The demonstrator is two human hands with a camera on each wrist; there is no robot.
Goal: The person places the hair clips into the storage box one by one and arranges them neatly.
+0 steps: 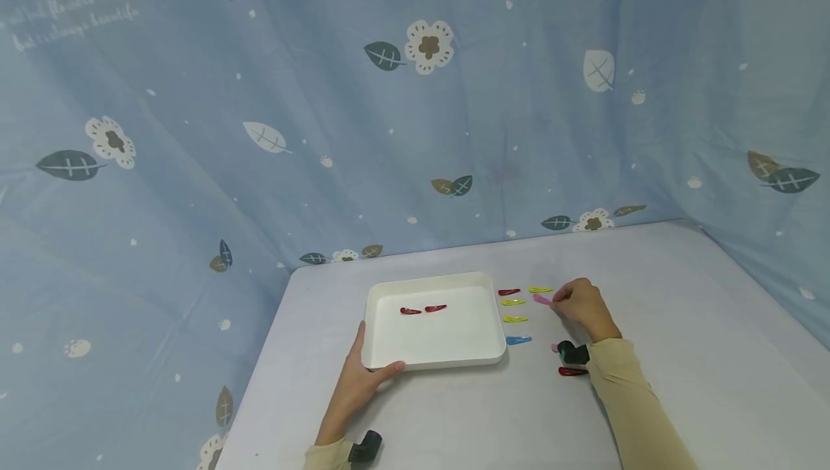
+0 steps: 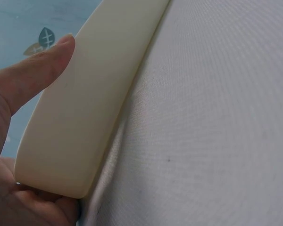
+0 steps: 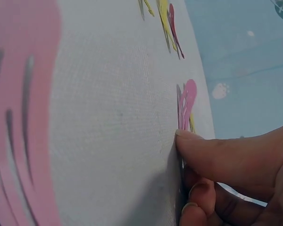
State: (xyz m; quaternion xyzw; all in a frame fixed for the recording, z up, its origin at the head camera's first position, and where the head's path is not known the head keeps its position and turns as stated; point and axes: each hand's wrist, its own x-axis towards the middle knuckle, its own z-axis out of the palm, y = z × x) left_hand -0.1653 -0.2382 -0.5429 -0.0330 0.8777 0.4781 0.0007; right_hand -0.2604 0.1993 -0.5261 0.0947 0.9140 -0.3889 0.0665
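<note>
"Where are your hands?"

"My left hand grips the white tray at its eight o'clock corner. My right hand pinches a pink clip between thumb and fingers, just short of three o'clock from the tray."

"What lies around them?"

"Inside the tray, near its middle, are two red clips. On the tabletop, yellow clips sit at three o'clock, a blue clip slightly toward four."
</note>
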